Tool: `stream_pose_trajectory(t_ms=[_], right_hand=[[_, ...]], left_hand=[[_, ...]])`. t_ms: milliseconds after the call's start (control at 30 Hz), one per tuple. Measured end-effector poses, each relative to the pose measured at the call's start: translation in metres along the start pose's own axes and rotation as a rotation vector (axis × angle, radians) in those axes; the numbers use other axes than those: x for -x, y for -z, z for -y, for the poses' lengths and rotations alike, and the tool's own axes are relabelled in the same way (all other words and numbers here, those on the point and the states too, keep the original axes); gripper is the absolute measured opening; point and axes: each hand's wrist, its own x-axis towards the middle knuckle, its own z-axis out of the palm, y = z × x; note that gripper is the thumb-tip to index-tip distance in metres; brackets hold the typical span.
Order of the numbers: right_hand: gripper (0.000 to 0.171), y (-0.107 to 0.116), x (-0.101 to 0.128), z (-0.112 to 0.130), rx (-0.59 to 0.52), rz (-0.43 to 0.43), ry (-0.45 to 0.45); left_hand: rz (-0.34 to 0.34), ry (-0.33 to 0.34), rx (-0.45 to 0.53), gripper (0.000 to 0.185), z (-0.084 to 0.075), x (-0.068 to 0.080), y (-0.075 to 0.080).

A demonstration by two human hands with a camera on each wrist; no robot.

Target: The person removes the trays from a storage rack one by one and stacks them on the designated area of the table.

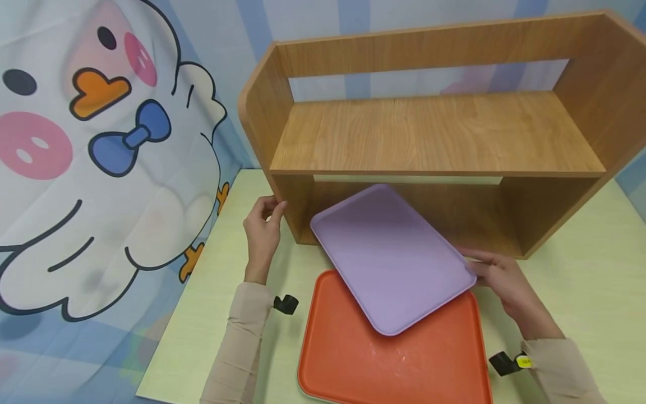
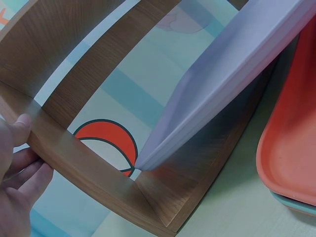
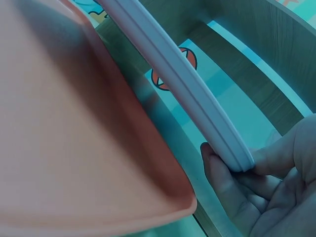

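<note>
Lilac tray [image 1: 391,258] — tilted, over orange tray [image 1: 353,359]

Head camera looks down from above; both wrist cameras sit close, sharing the lilac tray [image 1: 391,258] edge

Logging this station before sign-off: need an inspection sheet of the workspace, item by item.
Surface: pale yellow-green table, bare parts look clean.
Job's things: purple tray, tilted, far corner at the lower opening of the wooden shelf; near end overlaps the orange tray, which lies flat on another tray whose pale edge shows beneath.
Clutter: nothing seen.
Hands: left hand grips the shelf's left side panel; right hand pinches the purple tray's right edge.
Cables: nothing seen; black wrist camera straps only.
Surroundings: cartoon duck cloth at left, blue striped backdrop behind the shelf; shelf's upper board holds nothing.
</note>
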Motion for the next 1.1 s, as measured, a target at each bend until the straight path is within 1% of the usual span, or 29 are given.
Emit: stream_pose_trajectory(t_ms=[333,567,833,1100], right_hand=[[0.041,0.002,0.001,-0.004,0.016,-0.003,0.028],[0.039,0.003,0.001,-0.007,0.062,-0.001,0.036],[0.037,0.004,0.0,-0.012,0.027,-0.004,0.081],[0.039,0.005,0.0,-0.011,0.018,0.01,0.065]], left_hand=[[-0.01,-0.001,0.009,0.025,-0.001,0.0,0.0],[-0.012,-0.007,0.004,0.027,0.0,0.0,0.001],[-0.011,-0.011,0.013,0.027,0.0,0.0,0.001],[-0.009,-0.023,0.028,0.025,0.0,-0.001,0.001]])
